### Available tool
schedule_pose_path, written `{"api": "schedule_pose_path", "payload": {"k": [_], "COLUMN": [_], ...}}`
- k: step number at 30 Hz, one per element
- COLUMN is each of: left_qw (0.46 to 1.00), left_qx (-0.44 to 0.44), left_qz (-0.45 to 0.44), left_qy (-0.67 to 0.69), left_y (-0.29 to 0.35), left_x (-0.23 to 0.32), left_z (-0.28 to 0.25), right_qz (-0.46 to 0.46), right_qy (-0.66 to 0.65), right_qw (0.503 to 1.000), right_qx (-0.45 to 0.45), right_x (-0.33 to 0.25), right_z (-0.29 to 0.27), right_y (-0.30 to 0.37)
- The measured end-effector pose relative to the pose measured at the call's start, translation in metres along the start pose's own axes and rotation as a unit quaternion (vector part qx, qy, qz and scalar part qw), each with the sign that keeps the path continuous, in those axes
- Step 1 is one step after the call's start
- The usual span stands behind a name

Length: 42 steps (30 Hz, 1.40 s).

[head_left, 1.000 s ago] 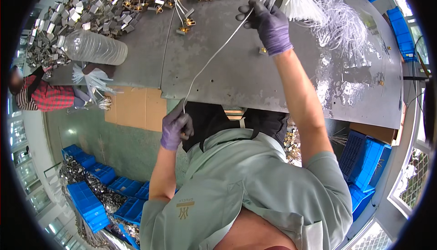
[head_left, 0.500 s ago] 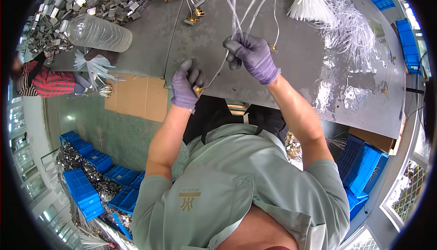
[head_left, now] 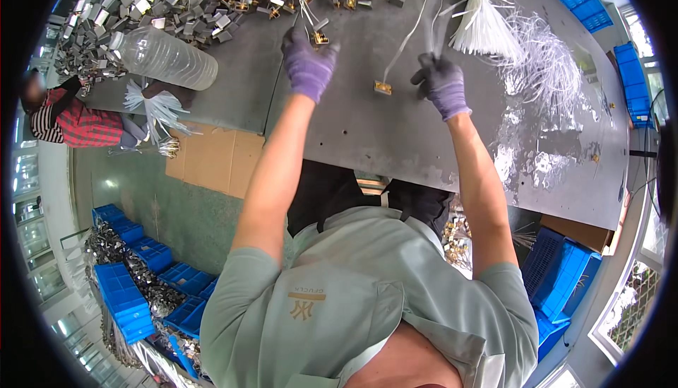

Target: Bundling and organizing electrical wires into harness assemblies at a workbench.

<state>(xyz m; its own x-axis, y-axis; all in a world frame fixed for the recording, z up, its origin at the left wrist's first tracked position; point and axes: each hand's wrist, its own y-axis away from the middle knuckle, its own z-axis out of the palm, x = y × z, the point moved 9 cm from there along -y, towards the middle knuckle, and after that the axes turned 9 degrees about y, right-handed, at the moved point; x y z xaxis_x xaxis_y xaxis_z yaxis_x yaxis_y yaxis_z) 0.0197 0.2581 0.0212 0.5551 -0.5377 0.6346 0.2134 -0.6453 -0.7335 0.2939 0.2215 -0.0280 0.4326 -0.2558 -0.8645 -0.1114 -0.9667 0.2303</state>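
Observation:
Both my hands wear purple gloves with dark grey fingertips. My left hand [head_left: 309, 66] reaches over the table toward a heap of grey blocks and brass pieces. Its thumb stands apart from its fingers, beside a brass piece with white wires [head_left: 320, 37]. My right hand [head_left: 442, 85] is closed on blurred clear strands [head_left: 438, 31], which run up from its fingers. Between the hands, a loose brass piece [head_left: 382, 88] lies on the table at the end of a thin white wire. To the upper right lies a fanned bundle of white strands [head_left: 484, 31].
A dark metal table [head_left: 339, 116] stretches across in front of me. Upper left are a clear plastic bottle [head_left: 169, 59] and heaped grey blocks [head_left: 134, 3]. Loose clear strands [head_left: 544, 56] lie to the right. A person in red check [head_left: 88, 119] is far left; blue crates [head_left: 123, 300] stand lower left.
My left hand has moved up to the heap, and the brass piece it held has left it. My right hand has shifted right with the strands, which are now blurred.

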Motion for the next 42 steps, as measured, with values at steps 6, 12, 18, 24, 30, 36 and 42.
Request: {"api": "schedule_pose_path", "payload": {"k": [6,12,18,24,30,36,42], "left_qw": [0.876,0.840,0.834,0.895,0.811,0.822,0.777], "left_qx": [-0.387,-0.459,-0.464,-0.392,-0.373,-0.418,-0.403], "left_qz": [-0.243,-0.241,-0.104,-0.153,-0.435,-0.387,-0.484], "left_qy": [-0.152,-0.160,-0.280,-0.150,0.117,0.010,-0.005], "left_y": [0.005,0.032,0.046,0.072,0.193,0.270,0.313], "left_x": [-0.117,-0.113,-0.074,-0.017,-0.011,-0.025,-0.063], "left_z": [0.051,0.010,-0.033,-0.084,-0.171,-0.263,-0.291], "right_qz": [-0.032,0.009,-0.024,0.043,0.082,0.020,-0.042], "right_qy": [-0.262,-0.202,-0.264,-0.303,-0.385,-0.426,-0.411], "right_qw": [0.960,0.978,0.964,0.943,0.896,0.903,0.910], "right_qx": [0.089,0.039,-0.010,-0.127,-0.207,-0.057,-0.017], "right_x": [0.011,0.009,0.012,-0.018,-0.055,-0.066,-0.087], "right_z": [-0.005,0.024,0.075,0.153,0.216,0.165,0.133], "right_y": [0.020,0.035,0.020,0.033,0.010,-0.037,-0.042]}}
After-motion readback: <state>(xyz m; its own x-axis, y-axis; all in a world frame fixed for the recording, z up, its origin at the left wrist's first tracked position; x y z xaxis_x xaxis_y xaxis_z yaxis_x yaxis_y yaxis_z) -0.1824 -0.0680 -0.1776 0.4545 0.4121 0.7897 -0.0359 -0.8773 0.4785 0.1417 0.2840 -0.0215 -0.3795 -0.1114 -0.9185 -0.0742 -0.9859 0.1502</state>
